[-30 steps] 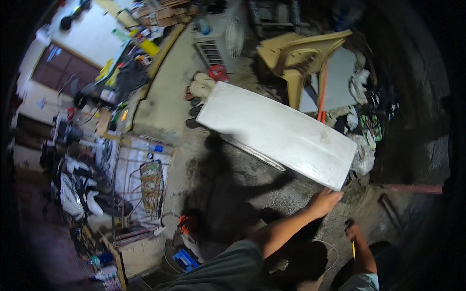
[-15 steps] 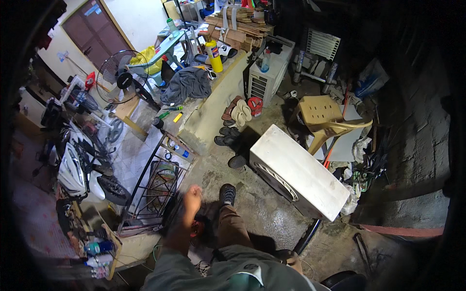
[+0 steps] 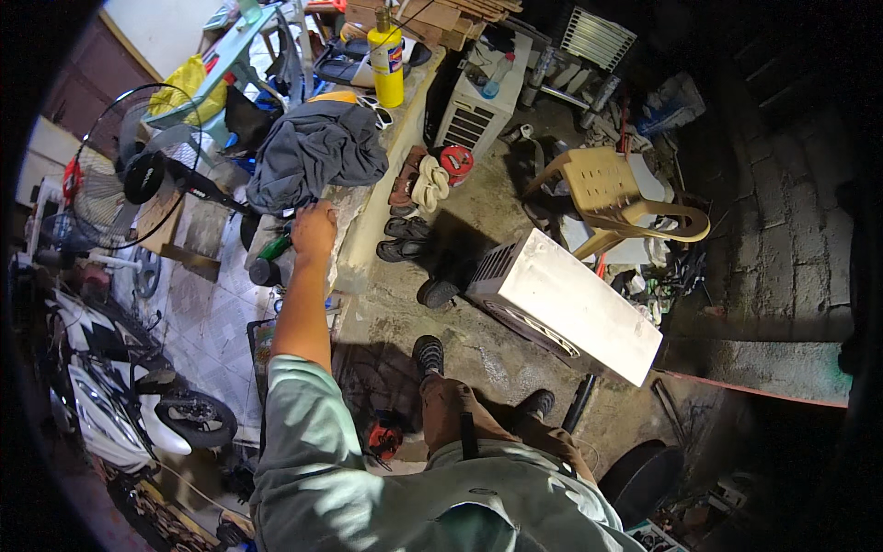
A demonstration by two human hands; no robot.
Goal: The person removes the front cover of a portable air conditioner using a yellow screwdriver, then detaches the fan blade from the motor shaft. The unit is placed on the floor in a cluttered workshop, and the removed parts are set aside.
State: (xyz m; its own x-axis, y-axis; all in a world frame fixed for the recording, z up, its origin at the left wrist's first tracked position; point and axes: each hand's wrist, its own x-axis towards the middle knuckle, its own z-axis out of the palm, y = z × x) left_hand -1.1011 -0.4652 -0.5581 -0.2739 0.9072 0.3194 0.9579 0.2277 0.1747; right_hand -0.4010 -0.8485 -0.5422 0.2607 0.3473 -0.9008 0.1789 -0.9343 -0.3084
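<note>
My left hand [image 3: 315, 230] reaches forward onto the top of the low ledge [image 3: 357, 213], close to a crumpled dark grey cloth [image 3: 322, 152]. Its fingers are curled downward over the surface, and what lies under them is hidden. Just left of the hand lies a green-handled tool [image 3: 274, 248], with a dark round object [image 3: 264, 271] beside it. A yellow bottle [image 3: 387, 64] stands farther along the ledge. My right hand is out of sight.
A white outdoor air-conditioner unit [image 3: 575, 308] lies on the floor to the right, near a tan plastic chair [image 3: 602, 193]. Shoes and slippers [image 3: 405, 237] line the ledge's base. A fan [image 3: 138, 175] and a white motorcycle [image 3: 106, 386] stand at left.
My left hand has moved forward from beside my body to the ledge top. The view has shifted closer to the ledge, and both my shoes now show.
</note>
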